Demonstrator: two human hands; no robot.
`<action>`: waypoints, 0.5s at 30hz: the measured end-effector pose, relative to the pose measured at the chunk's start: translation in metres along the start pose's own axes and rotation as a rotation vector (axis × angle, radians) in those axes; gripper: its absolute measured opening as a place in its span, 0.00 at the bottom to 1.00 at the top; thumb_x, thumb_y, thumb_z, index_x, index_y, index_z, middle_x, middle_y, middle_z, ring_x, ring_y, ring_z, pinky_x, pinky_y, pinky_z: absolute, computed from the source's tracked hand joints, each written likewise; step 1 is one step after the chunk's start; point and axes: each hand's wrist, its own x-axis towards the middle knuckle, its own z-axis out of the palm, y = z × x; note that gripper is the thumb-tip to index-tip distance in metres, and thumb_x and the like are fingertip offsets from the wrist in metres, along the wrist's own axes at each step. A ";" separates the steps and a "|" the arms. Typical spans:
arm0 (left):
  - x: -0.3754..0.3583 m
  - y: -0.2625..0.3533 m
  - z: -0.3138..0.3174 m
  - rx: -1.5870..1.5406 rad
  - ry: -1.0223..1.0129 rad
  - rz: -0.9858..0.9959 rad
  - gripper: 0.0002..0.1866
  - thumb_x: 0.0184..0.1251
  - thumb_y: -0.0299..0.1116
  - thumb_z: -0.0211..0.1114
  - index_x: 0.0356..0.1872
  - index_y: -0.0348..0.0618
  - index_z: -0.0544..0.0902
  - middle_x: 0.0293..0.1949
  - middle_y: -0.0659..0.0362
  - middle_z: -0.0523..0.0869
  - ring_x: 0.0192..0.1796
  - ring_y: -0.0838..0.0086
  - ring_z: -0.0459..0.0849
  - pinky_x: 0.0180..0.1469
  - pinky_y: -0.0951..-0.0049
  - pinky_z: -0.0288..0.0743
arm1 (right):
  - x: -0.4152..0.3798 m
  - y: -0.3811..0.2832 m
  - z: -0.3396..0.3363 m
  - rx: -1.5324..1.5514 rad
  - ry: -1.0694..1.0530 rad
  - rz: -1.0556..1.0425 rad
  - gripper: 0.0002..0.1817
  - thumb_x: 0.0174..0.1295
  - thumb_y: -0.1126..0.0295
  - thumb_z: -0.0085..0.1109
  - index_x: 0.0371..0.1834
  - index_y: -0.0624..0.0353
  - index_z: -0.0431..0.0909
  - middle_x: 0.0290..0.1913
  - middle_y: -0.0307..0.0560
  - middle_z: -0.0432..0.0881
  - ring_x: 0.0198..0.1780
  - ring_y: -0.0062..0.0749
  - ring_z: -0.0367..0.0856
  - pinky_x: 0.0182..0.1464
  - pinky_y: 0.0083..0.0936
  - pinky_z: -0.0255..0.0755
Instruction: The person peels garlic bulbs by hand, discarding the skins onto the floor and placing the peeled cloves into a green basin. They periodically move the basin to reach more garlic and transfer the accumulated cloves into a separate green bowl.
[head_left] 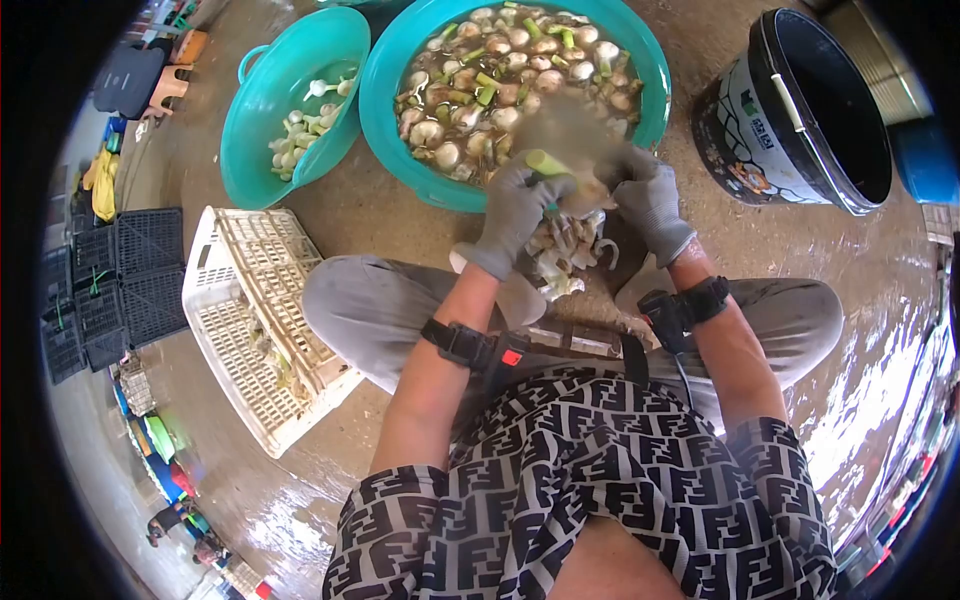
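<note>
My left hand (519,214), in a grey glove, is closed round a garlic bulb (588,196) at its thick green stem (545,163). On the bulb's other side, the gloved fingers of my right hand (650,203) are closed against it; their tips are partly blurred. Both hands are at the near rim of a round teal tub (455,192), full of brown water and many garlic bulbs (447,155) with cut green stems. Below my hands, between my legs, lies a heap of peeled-off garlic skins (563,250).
Left of the tub, a green basin (243,150) holds several pale garlic bulbs (300,138). A white plastic crate (222,340) with skins inside stands by my left knee. A black bucket (765,120) is at the right. Black crates (120,275) are stacked far left. The floor is wet.
</note>
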 end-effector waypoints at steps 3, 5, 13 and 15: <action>-0.003 -0.003 -0.004 -0.128 -0.068 0.005 0.11 0.58 0.26 0.64 0.43 0.39 0.80 0.40 0.61 0.83 0.41 0.81 0.79 0.43 0.80 0.74 | 0.001 0.014 -0.003 -0.236 0.052 -0.107 0.14 0.50 0.66 0.63 0.40 0.55 0.77 0.34 0.50 0.80 0.40 0.46 0.79 0.42 0.34 0.72; -0.001 -0.006 -0.007 -0.372 -0.073 -0.002 0.09 0.57 0.25 0.65 0.40 0.38 0.81 0.34 0.63 0.83 0.36 0.83 0.79 0.38 0.81 0.74 | 0.003 0.030 -0.008 -0.333 -0.073 0.036 0.15 0.50 0.64 0.63 0.41 0.55 0.76 0.36 0.51 0.80 0.41 0.46 0.79 0.42 0.35 0.72; 0.004 0.006 -0.016 -0.325 0.039 -0.033 0.11 0.57 0.26 0.65 0.42 0.39 0.80 0.36 0.63 0.83 0.36 0.83 0.79 0.37 0.82 0.74 | -0.008 0.021 -0.020 -0.303 -0.124 0.025 0.14 0.50 0.65 0.62 0.38 0.56 0.76 0.32 0.50 0.80 0.37 0.43 0.80 0.39 0.34 0.72; 0.004 0.005 -0.013 -0.184 0.032 -0.031 0.12 0.57 0.26 0.66 0.42 0.39 0.80 0.38 0.63 0.83 0.38 0.82 0.79 0.39 0.81 0.74 | -0.004 -0.017 -0.028 -0.267 -0.239 0.099 0.15 0.49 0.63 0.60 0.40 0.55 0.75 0.38 0.54 0.80 0.43 0.50 0.78 0.46 0.38 0.71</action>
